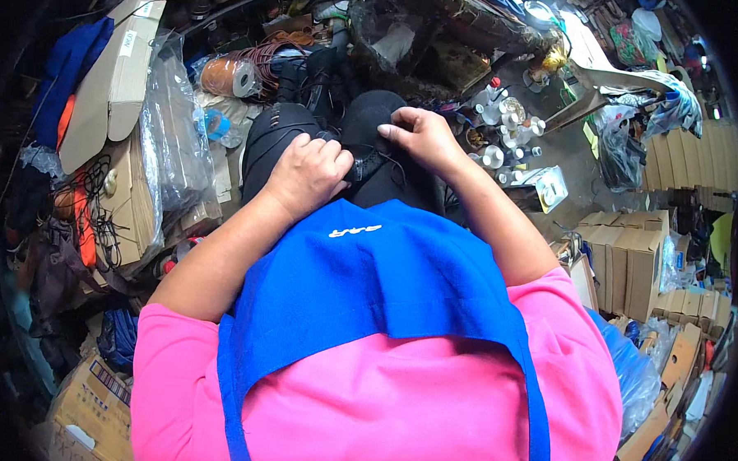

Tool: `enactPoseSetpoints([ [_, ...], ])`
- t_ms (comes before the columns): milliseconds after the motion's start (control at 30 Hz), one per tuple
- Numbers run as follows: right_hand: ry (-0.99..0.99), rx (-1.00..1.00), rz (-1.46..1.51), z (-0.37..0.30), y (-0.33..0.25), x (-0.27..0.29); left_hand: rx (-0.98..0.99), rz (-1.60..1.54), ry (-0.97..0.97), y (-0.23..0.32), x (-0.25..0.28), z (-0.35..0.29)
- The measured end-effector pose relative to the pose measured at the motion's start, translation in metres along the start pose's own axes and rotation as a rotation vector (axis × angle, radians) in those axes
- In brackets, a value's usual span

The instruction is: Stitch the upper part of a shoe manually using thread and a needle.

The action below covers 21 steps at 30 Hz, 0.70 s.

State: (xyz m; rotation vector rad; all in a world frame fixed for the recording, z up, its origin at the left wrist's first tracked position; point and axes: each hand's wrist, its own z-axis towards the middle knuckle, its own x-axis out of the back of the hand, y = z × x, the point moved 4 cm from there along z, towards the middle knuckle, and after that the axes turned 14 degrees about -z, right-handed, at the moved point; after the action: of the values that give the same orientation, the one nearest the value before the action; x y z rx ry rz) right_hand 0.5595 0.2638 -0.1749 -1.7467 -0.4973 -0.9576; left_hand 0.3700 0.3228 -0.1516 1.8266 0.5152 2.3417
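My left hand (310, 169) is closed in a fist over my lap, at the edge of a small black item (370, 166) whose kind I cannot make out against the dark trousers. Above my other knee, my right hand (426, 140) has thumb and forefinger brought together in a pinch. Whatever lies between those fingertips is too small or dark to name. Thin black strands run across the trousers (278, 136) near both hands. A blue apron (367, 280) covers my front and ends just below the hands.
Flattened cardboard (116, 79) and plastic-wrapped sheets (175, 140) stand at the left. Ahead lie a large spool (227, 78) and coiled brown cord (282, 62). Several white bottles (510, 121) crowd the floor ahead right. Cardboard boxes (627, 258) are stacked at the right.
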Motion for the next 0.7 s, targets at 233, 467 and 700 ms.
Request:
enactPoseSetpoints([
  [233,-0.155,-0.011,-0.338,0.029,-0.005,0.03,-0.044,-0.046,-0.001,0.015,0.007,0.027],
  [467,-0.257,0.022,-0.08,0.044,0.004,0.01,0.092,-0.141,0.013,0.018,-0.003,0.028],
  [700,0.207,0.273,-0.277,-0.003,-0.026,0.043,0.13,-0.718,-0.022,-0.03,0.009,0.04],
])
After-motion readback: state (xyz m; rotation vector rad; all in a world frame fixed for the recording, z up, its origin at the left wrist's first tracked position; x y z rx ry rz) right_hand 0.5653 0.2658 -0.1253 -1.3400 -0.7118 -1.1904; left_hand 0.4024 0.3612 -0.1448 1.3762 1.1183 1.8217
